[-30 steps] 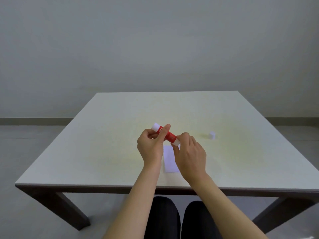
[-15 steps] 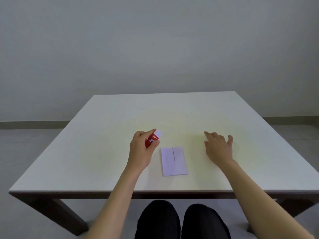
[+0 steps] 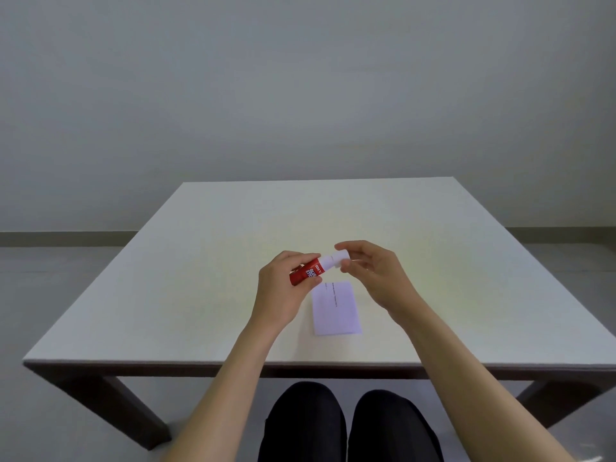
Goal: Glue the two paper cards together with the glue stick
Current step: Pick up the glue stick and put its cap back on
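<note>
Left hand [image 3: 283, 291] is closed around the red cylindrical glue stick [image 3: 308, 271], held tilted above the pale rectangular table [image 3: 200, 295]. Right hand [image 3: 376, 278] pinches the white cap [image 3: 339, 260] between thumb and fingertips at the stick's white end, remaining fingers loosely spread. Whether the cap is fully seated cannot be told. One white paper card [image 3: 336, 308] shows flat on the table beneath both hands; a second is not discernible. Recommended: keep cap and barrel in line, press squarely, left grip firm.
</note>
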Demonstrator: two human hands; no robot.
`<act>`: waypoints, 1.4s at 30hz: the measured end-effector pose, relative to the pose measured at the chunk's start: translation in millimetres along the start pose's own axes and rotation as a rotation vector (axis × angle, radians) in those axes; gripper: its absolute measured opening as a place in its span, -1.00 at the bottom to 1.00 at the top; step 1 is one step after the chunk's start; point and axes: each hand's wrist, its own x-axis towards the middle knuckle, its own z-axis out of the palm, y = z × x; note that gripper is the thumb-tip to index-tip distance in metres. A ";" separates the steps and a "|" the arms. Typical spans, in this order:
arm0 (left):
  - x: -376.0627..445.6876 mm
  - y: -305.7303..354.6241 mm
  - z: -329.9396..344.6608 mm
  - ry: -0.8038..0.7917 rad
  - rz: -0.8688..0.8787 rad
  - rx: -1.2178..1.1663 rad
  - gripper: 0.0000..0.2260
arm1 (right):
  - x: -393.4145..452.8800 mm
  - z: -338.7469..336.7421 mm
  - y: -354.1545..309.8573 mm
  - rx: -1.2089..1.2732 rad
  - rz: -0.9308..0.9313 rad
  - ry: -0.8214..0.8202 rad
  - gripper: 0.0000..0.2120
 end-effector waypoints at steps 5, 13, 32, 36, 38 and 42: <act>0.8 -2.3 -2.0 -0.029 -0.016 0.020 -0.67 | -1.0 0.0 -1.7 -0.063 -0.037 -0.036 -0.77; -1.6 -5.4 -3.2 -0.094 -0.039 -0.038 -0.71 | 1.3 8.7 -0.6 -0.153 -0.063 -0.072 -0.76; 47.0 -17.8 -10.8 0.215 -0.113 -0.073 -0.82 | -7.7 22.6 10.7 -0.408 0.104 0.112 -0.65; 65.9 -41.3 -7.4 0.224 -0.216 0.013 -0.77 | -20.9 22.4 34.0 -0.896 0.027 -0.085 -0.68; 67.1 -52.8 -1.2 0.198 -0.263 0.023 -0.76 | -26.2 24.3 44.8 -1.065 0.037 -0.222 -0.61; 63.0 -68.3 7.2 0.195 -0.296 0.002 -0.76 | -28.9 29.5 58.5 -1.160 0.051 -0.263 -0.55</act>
